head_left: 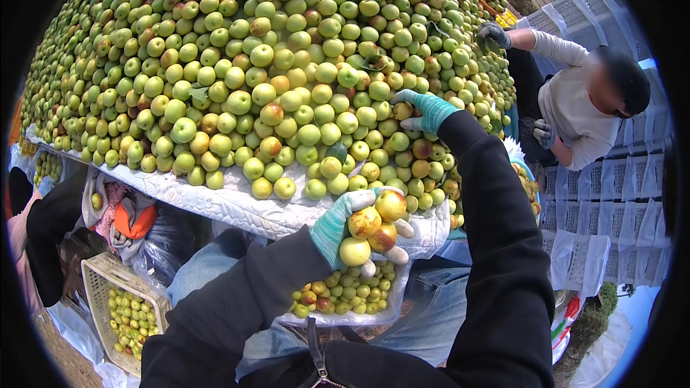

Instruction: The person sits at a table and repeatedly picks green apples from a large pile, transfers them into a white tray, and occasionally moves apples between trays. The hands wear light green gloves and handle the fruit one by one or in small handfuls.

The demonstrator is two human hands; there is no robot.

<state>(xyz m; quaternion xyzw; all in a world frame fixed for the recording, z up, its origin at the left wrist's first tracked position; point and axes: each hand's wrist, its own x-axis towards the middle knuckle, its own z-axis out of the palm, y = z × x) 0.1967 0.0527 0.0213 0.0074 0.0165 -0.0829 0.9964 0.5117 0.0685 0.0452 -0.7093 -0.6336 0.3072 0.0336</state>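
A great heap of green jujubes [237, 103], some blushed reddish brown, slopes up before me. My left hand [336, 217], in a teal and white glove, cups several yellow and brown-marked jujubes [364, 223] above the heap's near edge. My right hand [425, 111], gloved alike, reaches into the heap, its fingers curled round a brownish jujube [402, 110]. Below the left hand, at my lap, sits a lined container [394, 307] of jujubes, partly covered by that hand and forearm.
White quilted cloth [194, 197] edges the heap. A cream plastic crate [100, 294] of jujubes stands at lower left, beside a dark plastic bag [172, 237]. At right, a gloved co-worker [586, 104] bends to the heap before stacked grey crates [611, 194]. Another person's leg [54, 233] shows far left.
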